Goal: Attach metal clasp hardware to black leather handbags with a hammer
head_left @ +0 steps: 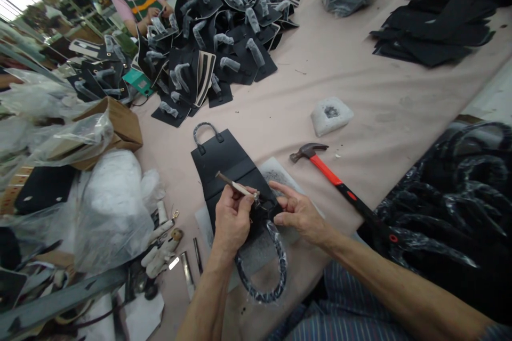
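Note:
A flat black bag panel (226,162) lies on a grey pad (280,173) before me, with one wrapped handle (205,129) at its far end and another wrapped handle (264,272) looping toward me. My left hand (232,218) is closed round a thin stick-like tool (234,185), its tip down at the panel's near edge. My right hand (298,212) pinches the near edge of the panel beside the tool tip.
A hammer with a red and black grip (328,170) lies to the right, beyond it a white block (331,115). Heaps of black panels (216,48) fill the far table, where another person (138,5) works. Plastic bags (112,208) and a cardboard box (120,122) crowd the left; wrapped handles (456,197) the right.

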`<state>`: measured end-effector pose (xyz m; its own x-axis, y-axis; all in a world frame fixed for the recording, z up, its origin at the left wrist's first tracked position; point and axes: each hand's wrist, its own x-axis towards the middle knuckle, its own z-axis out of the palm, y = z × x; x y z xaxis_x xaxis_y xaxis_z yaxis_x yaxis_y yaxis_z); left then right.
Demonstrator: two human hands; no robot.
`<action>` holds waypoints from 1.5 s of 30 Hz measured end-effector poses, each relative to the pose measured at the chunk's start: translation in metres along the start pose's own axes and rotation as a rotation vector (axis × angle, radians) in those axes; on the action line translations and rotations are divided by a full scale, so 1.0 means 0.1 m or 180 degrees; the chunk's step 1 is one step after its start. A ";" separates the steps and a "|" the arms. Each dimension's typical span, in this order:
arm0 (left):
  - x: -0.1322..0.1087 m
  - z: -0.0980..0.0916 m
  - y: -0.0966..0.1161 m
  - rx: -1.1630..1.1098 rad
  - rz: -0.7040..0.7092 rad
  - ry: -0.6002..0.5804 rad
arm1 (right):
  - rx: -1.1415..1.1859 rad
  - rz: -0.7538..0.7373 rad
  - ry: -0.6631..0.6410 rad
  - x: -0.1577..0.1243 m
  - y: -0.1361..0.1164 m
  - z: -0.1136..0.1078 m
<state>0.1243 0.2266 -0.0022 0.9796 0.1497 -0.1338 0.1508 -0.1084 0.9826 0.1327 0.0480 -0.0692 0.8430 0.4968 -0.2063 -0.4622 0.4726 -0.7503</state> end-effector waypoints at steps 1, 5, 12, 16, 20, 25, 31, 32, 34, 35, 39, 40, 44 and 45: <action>0.00 -0.01 0.00 -0.0030 0.0001 -0.0009 | 0.0001 0.0006 -0.0026 0.00 -0.01 0.01; -0.02 -0.01 -0.01 -0.0016 0.0096 -0.0009 | -0.0020 0.0013 -0.0087 0.01 0.00 0.01; -0.06 0.05 0.00 -0.0029 0.0200 0.0117 | 0.0033 0.0014 -0.0093 0.01 0.01 0.01; -0.05 0.04 0.00 -0.0036 0.0176 0.0052 | 0.0120 0.0032 -0.0020 0.03 0.02 0.01; -0.03 0.03 0.00 -0.0019 0.0143 0.0051 | 0.0102 0.0075 0.0011 0.03 0.04 -0.02; -0.03 0.02 -0.02 -0.0056 0.0112 0.0067 | -0.0011 0.0031 0.0028 0.02 0.02 -0.01; -0.03 -0.02 -0.04 -0.0103 0.0033 0.0043 | -0.0119 -0.0034 -0.0016 -0.02 -0.03 0.07; -0.03 -0.02 -0.03 -0.0094 0.0028 0.0037 | -0.0093 -0.0045 -0.0020 -0.02 -0.04 0.08; -0.02 -0.02 -0.03 -0.0079 0.0022 0.0029 | 0.0003 -0.0078 -0.0007 -0.02 -0.04 0.10; -0.01 -0.02 -0.03 -0.0074 0.0020 0.0029 | 0.0049 -0.0087 0.0005 -0.02 -0.04 0.12; 0.00 -0.03 -0.06 -0.0046 0.0034 0.0021 | 0.0110 -0.0041 0.0067 0.01 -0.04 0.15; 0.00 -0.04 -0.07 -0.0033 0.0037 0.0017 | 0.0109 -0.0032 0.0070 0.01 -0.04 0.15; 0.00 -0.05 -0.08 -0.0013 0.0054 0.0017 | 0.0094 -0.0032 0.0063 0.02 -0.03 0.13; 0.00 -0.04 -0.08 -0.0006 0.0050 0.0012 | 0.0078 -0.0021 0.0063 0.02 -0.03 0.12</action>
<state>0.1220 0.2317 -0.0097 0.9814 0.1518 -0.1179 0.1351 -0.1090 0.9848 0.1323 0.0566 -0.0598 0.8512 0.4793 -0.2137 -0.4629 0.4938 -0.7362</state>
